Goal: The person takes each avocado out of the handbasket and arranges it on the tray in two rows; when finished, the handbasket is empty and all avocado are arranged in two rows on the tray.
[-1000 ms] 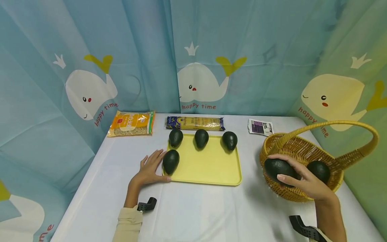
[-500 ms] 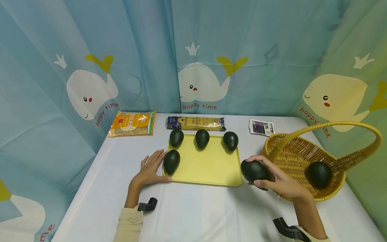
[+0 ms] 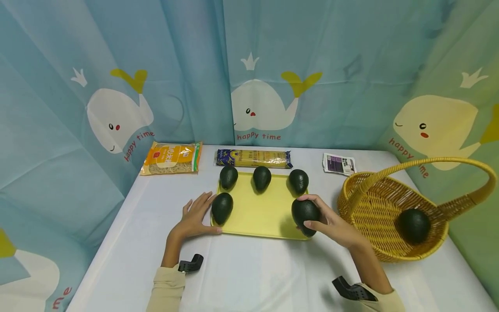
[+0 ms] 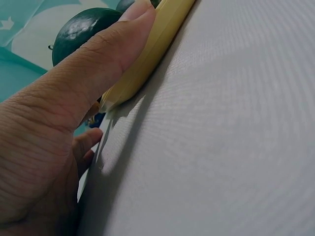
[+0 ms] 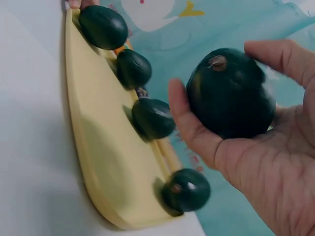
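My right hand (image 3: 331, 223) grips a dark green avocado (image 3: 305, 215) above the right front part of the yellow tray (image 3: 259, 214). In the right wrist view, thumb and fingers wrap this avocado (image 5: 229, 98), its brown stem end showing. Three avocados line the tray's back edge: left (image 3: 228, 177), middle (image 3: 261, 178) and right (image 3: 298, 181). Another avocado (image 3: 222, 208) lies at the tray's left front. Beside it my left hand (image 3: 195, 219) rests at the tray corner, fingers extended; its thumb (image 4: 106, 54) lies along the front rim in the left wrist view.
A wicker basket (image 3: 374, 229) with a tall arched handle stands at the right, one avocado (image 3: 414, 225) inside. Along the back lie an orange-and-clear food bag (image 3: 171, 158), a long yellow-and-blue packet (image 3: 253, 158) and a small white-and-purple packet (image 3: 338, 164). Curtains (image 3: 195, 86) enclose the table.
My right hand has carried the avocado left, from over the basket to above the tray's right front, turning it more upright. My left hand has stayed at the tray corner.
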`<state>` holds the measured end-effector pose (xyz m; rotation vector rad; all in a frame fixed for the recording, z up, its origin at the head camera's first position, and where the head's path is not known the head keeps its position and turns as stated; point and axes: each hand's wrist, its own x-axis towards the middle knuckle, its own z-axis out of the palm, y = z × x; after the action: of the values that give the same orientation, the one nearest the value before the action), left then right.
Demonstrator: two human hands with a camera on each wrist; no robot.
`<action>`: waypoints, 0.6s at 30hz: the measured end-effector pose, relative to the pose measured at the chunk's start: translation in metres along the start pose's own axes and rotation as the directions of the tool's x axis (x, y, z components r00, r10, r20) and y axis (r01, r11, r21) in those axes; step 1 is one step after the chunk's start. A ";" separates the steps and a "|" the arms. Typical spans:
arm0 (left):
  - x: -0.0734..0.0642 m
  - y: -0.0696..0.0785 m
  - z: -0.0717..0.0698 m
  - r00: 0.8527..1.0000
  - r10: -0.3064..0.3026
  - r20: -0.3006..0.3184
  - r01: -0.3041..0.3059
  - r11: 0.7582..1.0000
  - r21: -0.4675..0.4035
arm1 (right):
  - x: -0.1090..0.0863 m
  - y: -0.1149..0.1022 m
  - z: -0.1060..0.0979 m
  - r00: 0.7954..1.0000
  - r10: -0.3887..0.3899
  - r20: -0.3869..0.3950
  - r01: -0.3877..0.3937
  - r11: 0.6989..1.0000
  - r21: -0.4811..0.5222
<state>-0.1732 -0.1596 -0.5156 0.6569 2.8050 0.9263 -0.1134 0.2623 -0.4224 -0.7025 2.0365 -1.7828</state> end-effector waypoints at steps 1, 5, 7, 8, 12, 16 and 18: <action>0.000 0.000 0.000 1.000 -0.003 0.000 0.003 1.000 0.000 | 0.003 0.002 0.001 1.000 0.013 -0.007 -0.013 1.000 0.001; -0.001 0.001 -0.001 1.000 -0.005 0.000 0.005 1.000 0.000 | 0.015 0.011 0.007 0.996 0.063 -0.070 -0.066 0.996 -0.052; 0.000 0.000 0.000 1.000 -0.001 -0.004 0.001 1.000 0.002 | 0.021 0.016 0.011 0.990 0.092 -0.106 -0.101 0.991 -0.086; 0.000 0.001 0.000 1.000 0.003 -0.007 -0.003 1.000 0.002 | 0.024 0.018 0.013 0.987 0.105 -0.122 -0.118 0.988 -0.102; 0.000 0.001 0.000 1.000 0.006 -0.004 -0.006 1.000 -0.002 | 0.035 0.028 0.022 0.975 0.147 -0.169 -0.174 0.973 -0.154; 0.000 0.001 0.000 1.000 0.001 0.000 -0.001 1.000 -0.002 | 0.047 0.036 0.032 0.966 0.185 -0.178 -0.207 0.971 -0.116; 0.001 0.001 0.000 1.000 0.005 -0.004 -0.005 1.000 0.003 | 0.052 0.040 0.037 0.963 0.207 -0.175 -0.222 0.972 -0.073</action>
<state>-0.1736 -0.1589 -0.5149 0.6642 2.8097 0.9257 -0.1409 0.2059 -0.4638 -0.3493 2.2206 -1.6807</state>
